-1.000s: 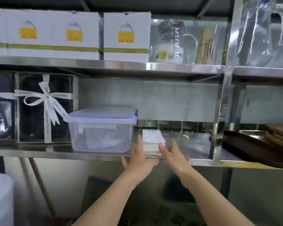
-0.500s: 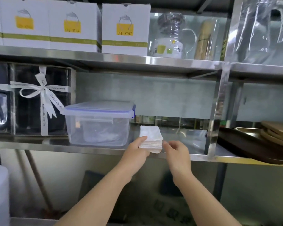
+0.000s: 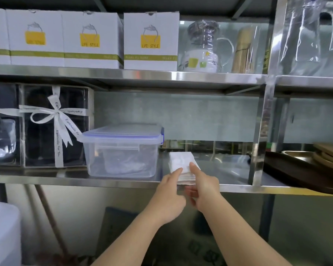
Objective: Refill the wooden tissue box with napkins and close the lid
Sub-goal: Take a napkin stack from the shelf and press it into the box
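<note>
A stack of white napkins point(image 3: 181, 161) sits at the front edge of the steel shelf point(image 3: 123, 182), partly over the lip. My left hand point(image 3: 168, 194) grips the stack's left side, thumb on top. My right hand point(image 3: 204, 187) grips its right side, thumb on top and fingers under the stack. The wooden tissue box is not in view.
A clear plastic container with a blue-trimmed lid point(image 3: 122, 148) stands just left of the napkins. Ribboned black gift boxes point(image 3: 56, 125) are further left. Brown trays and plates point(image 3: 315, 166) lie at right behind a steel upright point(image 3: 258, 139). White cartons point(image 3: 150, 41) fill the upper shelf.
Both hands went from reaching flat toward the napkins to closing on the stack from either side and drawing it toward the shelf's front edge.
</note>
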Available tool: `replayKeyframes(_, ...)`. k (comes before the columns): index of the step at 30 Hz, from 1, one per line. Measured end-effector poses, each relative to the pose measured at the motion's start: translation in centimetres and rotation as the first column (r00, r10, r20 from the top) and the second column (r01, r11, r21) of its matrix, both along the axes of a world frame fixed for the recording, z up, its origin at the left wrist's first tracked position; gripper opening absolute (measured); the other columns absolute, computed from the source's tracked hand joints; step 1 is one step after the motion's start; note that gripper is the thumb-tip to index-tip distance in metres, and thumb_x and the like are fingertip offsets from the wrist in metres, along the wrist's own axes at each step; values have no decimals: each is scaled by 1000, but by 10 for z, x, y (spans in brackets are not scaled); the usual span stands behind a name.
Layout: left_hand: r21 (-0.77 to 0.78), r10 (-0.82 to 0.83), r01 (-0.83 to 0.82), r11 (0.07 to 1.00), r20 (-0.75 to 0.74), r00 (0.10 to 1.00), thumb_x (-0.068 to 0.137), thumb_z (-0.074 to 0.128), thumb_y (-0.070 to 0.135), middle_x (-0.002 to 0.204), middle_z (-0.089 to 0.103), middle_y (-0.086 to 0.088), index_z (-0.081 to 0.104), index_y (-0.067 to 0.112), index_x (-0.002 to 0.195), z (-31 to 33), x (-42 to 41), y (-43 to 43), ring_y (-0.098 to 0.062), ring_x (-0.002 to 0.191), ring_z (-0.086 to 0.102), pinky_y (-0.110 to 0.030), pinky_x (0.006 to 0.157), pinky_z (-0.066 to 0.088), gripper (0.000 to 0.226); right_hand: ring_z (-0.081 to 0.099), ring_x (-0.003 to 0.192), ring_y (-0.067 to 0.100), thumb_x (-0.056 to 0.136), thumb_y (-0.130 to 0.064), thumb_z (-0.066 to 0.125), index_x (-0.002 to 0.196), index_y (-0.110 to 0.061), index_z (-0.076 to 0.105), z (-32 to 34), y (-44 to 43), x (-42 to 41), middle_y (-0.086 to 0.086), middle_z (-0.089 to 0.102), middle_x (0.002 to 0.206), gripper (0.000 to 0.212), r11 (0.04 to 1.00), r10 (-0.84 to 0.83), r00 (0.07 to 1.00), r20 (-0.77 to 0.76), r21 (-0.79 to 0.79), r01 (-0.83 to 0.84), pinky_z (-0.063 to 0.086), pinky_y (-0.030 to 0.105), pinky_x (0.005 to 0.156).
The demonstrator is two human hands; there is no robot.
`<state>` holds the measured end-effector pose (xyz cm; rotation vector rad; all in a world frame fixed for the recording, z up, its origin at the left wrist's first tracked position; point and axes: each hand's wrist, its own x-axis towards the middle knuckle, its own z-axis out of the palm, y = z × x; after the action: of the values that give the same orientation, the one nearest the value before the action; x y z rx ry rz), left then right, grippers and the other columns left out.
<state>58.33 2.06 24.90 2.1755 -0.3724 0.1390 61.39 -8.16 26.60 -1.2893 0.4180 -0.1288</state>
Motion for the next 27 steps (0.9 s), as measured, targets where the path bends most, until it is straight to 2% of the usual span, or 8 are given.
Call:
replayKeyframes(5,55,-3,-1,998,78,997,90,49,11,155,10,12,11,39,145,-7,1,2,-16,138,23,-36,110,30,72,60,64,25,78,-21,74,87,-5,62,2,-7,-2,17,68,90,22,999,-38,999,14,8,38,39,27,49)
replayKeyframes(7,-72,29,-19,997,132,991,91,53,14,148,30,8,22,36,142,-7,1,2,-10,128,37,-27,103,36,64,56,61,22,78,-20,73,99,-2,63,4,-9,-4,18,69,96,29,1000,-27,1000,3,2,27,38,28,48)
replayKeyframes(9,-325,132,-91,941,105,986,90,56,19,126,50,10,35,28,134,-5,0,0,-1,104,49,-17,84,41,50,53,60,19,79,-20,72,105,-2,61,4,-12,-8,17,69,100,33,1000,-10,1000,-18,5,11,38,27,49)
replayKeyframes(11,-562,225,-253,788,-120,967,91,55,28,103,56,8,45,16,125,-2,0,0,-4,88,52,-25,78,43,37,52,58,18,80,-22,70,108,-4,61,4,-17,-10,14,68,97,35,999,26,999,-39,20,-25,37,26,50)
replayKeyframes(14,-719,-32,-425,550,-527,850,88,50,49,107,62,-10,53,3,115,-2,3,6,-25,101,58,-43,93,43,54,51,59,17,80,-24,69,103,-7,62,0,-24,-16,11,66,89,30,997,79,995,-58,30,-77,38,27,53)
replayKeyframes(17,-783,-264,-418,461,-571,777,83,43,64,112,65,-16,58,1,113,-6,3,13,-28,106,58,-52,100,37,72,52,61,17,78,-26,70,97,-10,63,-7,-36,-22,8,65,79,25,985,172,984,-55,28,-171,41,27,56)
replayKeyframes(21,-789,-287,-426,442,-575,766,79,40,70,110,67,-15,60,2,114,-9,1,23,-27,104,59,-55,100,34,78,46,56,16,78,-25,68,88,-12,64,-18,-59,-33,2,53,49,17,938,344,936,-73,-23,-346,40,30,62)
replayKeyframes(27,-657,-208,-403,637,-650,731,75,46,71,108,69,-13,60,2,113,-14,-20,34,-27,99,64,-60,103,29,80,53,67,21,80,-23,65,83,-11,66,-31,-78,-51,6,57,59,12,893,417,903,-103,-137,-429,45,39,75)
